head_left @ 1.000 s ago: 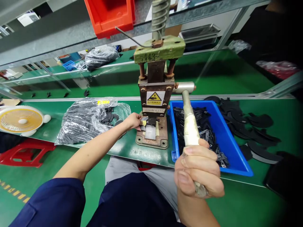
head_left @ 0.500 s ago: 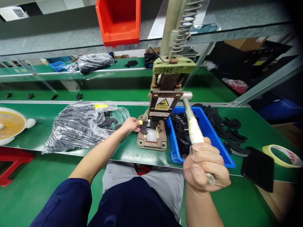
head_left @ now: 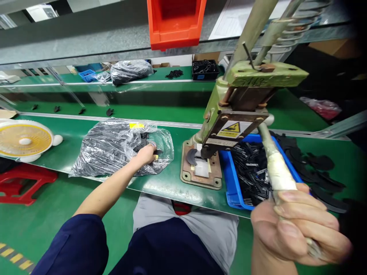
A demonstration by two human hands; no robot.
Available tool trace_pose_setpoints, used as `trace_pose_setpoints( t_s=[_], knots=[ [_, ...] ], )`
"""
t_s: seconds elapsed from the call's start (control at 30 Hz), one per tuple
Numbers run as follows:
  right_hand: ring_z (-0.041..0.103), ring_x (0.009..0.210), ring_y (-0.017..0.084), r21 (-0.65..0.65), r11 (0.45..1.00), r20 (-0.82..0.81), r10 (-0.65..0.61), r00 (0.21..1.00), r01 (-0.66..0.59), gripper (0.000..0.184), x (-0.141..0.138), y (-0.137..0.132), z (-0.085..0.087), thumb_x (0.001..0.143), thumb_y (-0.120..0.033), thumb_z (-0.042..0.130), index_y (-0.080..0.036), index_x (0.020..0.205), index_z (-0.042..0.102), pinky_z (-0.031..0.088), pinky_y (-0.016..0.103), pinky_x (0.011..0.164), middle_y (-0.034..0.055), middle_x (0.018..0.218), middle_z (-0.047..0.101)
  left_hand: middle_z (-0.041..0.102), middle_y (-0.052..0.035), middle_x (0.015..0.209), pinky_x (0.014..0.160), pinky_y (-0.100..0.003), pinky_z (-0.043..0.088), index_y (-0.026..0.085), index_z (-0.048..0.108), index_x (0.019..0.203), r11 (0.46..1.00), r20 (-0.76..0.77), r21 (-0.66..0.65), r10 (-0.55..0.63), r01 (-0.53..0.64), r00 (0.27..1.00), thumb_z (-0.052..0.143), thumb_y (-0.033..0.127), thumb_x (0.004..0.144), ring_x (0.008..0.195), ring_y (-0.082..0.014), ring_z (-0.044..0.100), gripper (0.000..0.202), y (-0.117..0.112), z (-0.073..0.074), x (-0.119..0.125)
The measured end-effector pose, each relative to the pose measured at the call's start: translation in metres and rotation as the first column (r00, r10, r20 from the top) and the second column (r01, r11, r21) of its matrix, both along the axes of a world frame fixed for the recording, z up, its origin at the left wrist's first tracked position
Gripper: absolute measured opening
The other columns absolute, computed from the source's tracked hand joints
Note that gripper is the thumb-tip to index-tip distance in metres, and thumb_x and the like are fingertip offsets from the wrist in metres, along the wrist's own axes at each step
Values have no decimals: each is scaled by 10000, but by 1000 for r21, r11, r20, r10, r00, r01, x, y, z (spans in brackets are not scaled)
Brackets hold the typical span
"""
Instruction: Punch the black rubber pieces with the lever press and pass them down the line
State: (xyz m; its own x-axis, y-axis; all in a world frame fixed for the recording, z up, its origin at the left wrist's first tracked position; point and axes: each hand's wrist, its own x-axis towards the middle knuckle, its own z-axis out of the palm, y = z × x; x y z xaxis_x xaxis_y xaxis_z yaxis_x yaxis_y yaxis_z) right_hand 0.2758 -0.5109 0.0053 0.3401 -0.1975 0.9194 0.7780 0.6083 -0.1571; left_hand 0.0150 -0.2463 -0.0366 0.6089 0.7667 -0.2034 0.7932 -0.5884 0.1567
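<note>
My right hand (head_left: 301, 225) is wrapped round the taped lever handle (head_left: 279, 172) of a green hand press (head_left: 237, 110). On the press's base plate (head_left: 187, 177) lies a black curved piece (head_left: 191, 157), just left of the ram's lower end (head_left: 208, 151). My left hand (head_left: 146, 154) is at the mouth of a clear plastic bag (head_left: 100, 149) full of black curved pieces. Its fingers are bent down among them, with yellow showing on one finger. Whatever they pinch is hidden.
Right of the press stands a blue bin (head_left: 233, 187) of small black parts; more black pieces (head_left: 318, 164) lie beyond it. A fan (head_left: 25, 139) sits at the left. An orange bin (head_left: 177, 44) hangs on the shelf above. Small dark parts (head_left: 109, 112) line the rear green strip.
My left hand has let go of the black curved piece on the press base and moved left to the bag. My right hand stays on the lever handle. The view has shifted.
</note>
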Motion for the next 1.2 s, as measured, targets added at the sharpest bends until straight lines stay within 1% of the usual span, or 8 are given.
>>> trace_pose_setpoints(
  t_s=[0.2, 0.37, 0.5, 0.63, 0.8, 0.87, 0.97, 1.2],
  knots=[
    [600, 543, 125, 33, 999, -1, -12, 1000, 12, 373, -3, -1, 0, 649, -241, 654, -217, 476, 324, 545, 394, 681, -65, 513, 541, 685, -59, 763, 770, -253, 498, 174, 696, 746, 960, 120, -175, 242, -219, 963, 780, 49, 571, 834, -226, 677, 231, 11, -5, 13],
    [611, 589, 132, -58, 998, -91, -31, 995, 26, 364, -15, -5, 5, 641, -207, 671, -204, 475, 347, 550, 423, 732, -51, 564, 588, 574, 30, 573, 576, -216, 399, 176, 630, 654, 937, 177, -277, 268, -214, 947, 795, 30, 509, 572, -141, 550, 264, 15, 4, 12],
    [569, 559, 131, -78, 996, -104, -59, 993, 51, 340, -18, -7, 6, 667, -219, 646, -212, 497, 351, 549, 445, 715, -56, 558, 565, 606, 42, 614, 563, -198, 383, 159, 658, 739, 931, 415, -332, 290, -153, 862, 704, 15, 607, 566, -112, 536, 200, 9, 18, 14],
    [580, 597, 144, -129, 990, -118, -65, 991, 49, 298, -20, -10, 6, 687, -198, 631, -221, 516, 388, 554, 486, 769, -59, 572, 560, 688, 3, 750, 678, -220, 465, 157, 731, 864, 934, 602, -357, 253, -28, 757, 635, 97, 725, 694, -138, 619, 179, -7, 29, 20],
    [605, 655, 155, -204, 979, -105, -36, 994, 14, 238, -20, -17, 4, 698, -147, 612, -226, 562, 433, 554, 498, 831, -52, 616, 571, 706, -52, 991, 894, -257, 491, 166, 728, 832, 952, 764, -305, 241, 7, 598, 688, 183, 714, 974, -174, 647, 126, -33, 20, 25],
    [606, 677, 159, -212, 977, -87, -22, 996, 3, 211, -20, -19, 4, 690, -138, 602, -224, 579, 445, 542, 512, 836, -50, 639, 588, 675, -27, 842, 751, -242, 509, 168, 700, 901, 909, 756, -416, 342, 7, 558, 668, 230, 749, 788, -142, 637, 166, -42, 13, 26],
    [603, 701, 162, -253, 967, -67, -4, 998, -14, 181, -18, -22, 5, 666, -116, 593, -215, 600, 457, 530, 523, 837, -50, 666, 608, 589, 36, 629, 554, -207, 457, 168, 639, 985, 772, 670, -631, 488, 82, 559, 661, 315, 790, 539, -99, 540, 245, -54, 9, 30],
    [598, 722, 159, -329, 944, -80, 7, 997, -34, 162, -16, -28, 2, 662, -135, 610, -223, 632, 477, 540, 536, 859, -60, 670, 588, 719, -79, 981, 807, -295, 578, 115, 724, 1004, 591, 579, -791, 638, 160, 507, 838, 337, 626, 803, -137, 666, 453, -68, 23, 46]
  ],
)
